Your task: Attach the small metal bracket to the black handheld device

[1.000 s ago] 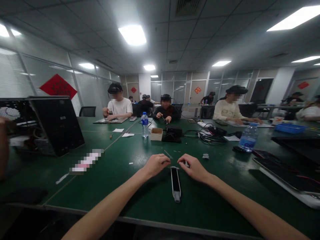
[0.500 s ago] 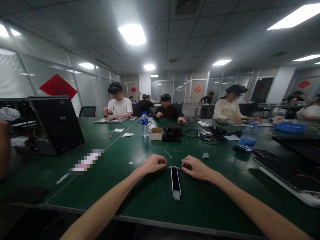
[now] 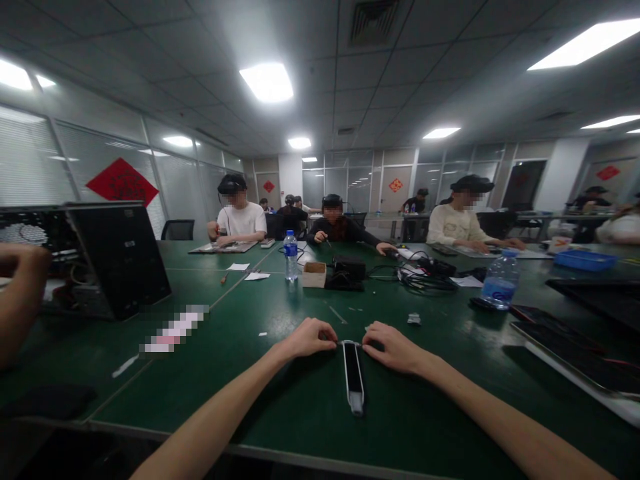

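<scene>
On the green table a long, narrow black-and-white device lies pointing toward me, with a pale metal-looking tip at its near end. My left hand and my right hand rest on either side of its far end. The fingertips of both hands meet a thin cord stretched across that end. The cord is very fine, and my fingers hide its ends.
A black computer case stands at the left, beside another person's arm. Further along are a cardboard box, tangled black cables, water bottles and a blue tray. Co-workers sit across the table.
My hands have closed in toward the far end of the device, and my fingers now meet the cord. The whole view has shifted slightly. A co-worker's hand has moved toward the cables.
</scene>
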`<state>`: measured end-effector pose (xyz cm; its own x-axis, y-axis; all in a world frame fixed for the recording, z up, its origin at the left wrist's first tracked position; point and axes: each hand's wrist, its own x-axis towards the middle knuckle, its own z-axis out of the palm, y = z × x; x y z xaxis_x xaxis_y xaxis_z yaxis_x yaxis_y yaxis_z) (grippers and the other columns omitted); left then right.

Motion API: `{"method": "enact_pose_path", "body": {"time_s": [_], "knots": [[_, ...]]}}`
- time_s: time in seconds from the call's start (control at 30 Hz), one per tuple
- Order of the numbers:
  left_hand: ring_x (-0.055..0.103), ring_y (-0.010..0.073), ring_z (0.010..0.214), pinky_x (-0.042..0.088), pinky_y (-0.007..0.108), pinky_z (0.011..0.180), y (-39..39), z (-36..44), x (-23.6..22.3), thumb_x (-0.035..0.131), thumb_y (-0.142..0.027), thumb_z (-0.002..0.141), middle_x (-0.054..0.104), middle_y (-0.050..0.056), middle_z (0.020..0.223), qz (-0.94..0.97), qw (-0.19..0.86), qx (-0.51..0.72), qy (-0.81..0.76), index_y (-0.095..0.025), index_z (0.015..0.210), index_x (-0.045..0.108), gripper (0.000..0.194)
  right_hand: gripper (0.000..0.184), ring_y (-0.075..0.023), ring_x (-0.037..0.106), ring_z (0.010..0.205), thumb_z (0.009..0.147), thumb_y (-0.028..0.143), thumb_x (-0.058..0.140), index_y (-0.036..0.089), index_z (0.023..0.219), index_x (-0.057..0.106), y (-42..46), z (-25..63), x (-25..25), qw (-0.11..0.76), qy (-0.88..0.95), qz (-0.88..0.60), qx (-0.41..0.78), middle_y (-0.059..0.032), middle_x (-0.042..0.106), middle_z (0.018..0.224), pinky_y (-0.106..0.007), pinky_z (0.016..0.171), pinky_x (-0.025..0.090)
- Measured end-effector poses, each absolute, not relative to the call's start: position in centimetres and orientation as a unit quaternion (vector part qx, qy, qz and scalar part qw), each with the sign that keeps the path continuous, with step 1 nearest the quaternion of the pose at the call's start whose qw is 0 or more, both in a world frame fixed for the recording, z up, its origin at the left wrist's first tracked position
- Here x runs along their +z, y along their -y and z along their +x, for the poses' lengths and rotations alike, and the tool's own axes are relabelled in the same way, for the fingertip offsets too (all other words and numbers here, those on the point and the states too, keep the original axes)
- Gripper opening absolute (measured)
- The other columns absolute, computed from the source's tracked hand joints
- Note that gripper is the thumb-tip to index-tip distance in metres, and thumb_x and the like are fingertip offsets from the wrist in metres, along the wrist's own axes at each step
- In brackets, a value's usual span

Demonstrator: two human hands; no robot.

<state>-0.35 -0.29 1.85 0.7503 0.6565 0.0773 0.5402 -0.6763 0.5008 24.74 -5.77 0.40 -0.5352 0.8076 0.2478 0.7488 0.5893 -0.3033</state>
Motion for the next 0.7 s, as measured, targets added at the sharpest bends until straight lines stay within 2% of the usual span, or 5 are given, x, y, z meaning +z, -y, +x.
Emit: {"method": "enact_pose_path", "body": {"time_s": [0.37,0.53,0.7], "knots": [[0.061,0.0135,0.078,0.046,0.021,0.07,0.7,0.0,1.5,0.061,-0.035,0.08,0.067,0.002,0.091,0.891,0.25,0.157,-0.344,-0.017,0.093,0.067,0.023,0.021,-0.0183,0.053,0.085,0.089,0.031,0.046,0.019,0.089,0.063,6.8,24.3,1.5,0.18,0.871,-0.449,0.088,-0.0055,0.059,0.092,-0.034,0.077,0.046],[0.057,0.0103,0.062,0.045,0.02,0.061,1.0,0.0,1.7,0.055,-0.036,0.084,0.066,0.001,0.083,0.893,0.267,0.145,-0.333,-0.016,0.098,0.066,0.027,0.021,-0.0181,0.054,0.084,0.09,0.032,0.045,0.019,0.09,0.062,6.7,24.4,1.5,0.177,0.869,-0.454,0.091,-0.0051,0.059,0.092,-0.033,0.075,0.046],[0.055,0.009,0.057,0.042,0.018,0.057,1.1,0.2,1.5,0.055,-0.037,0.084,0.067,0.002,0.081,0.891,0.264,0.144,-0.342,-0.015,0.097,0.067,0.028,0.023,-0.0195,0.054,0.084,0.089,0.032,0.044,0.019,0.089,0.063,6.7,24.2,1.5,0.177,0.872,-0.448,0.087,-0.006,0.06,0.09,-0.034,0.076,0.045]]}}
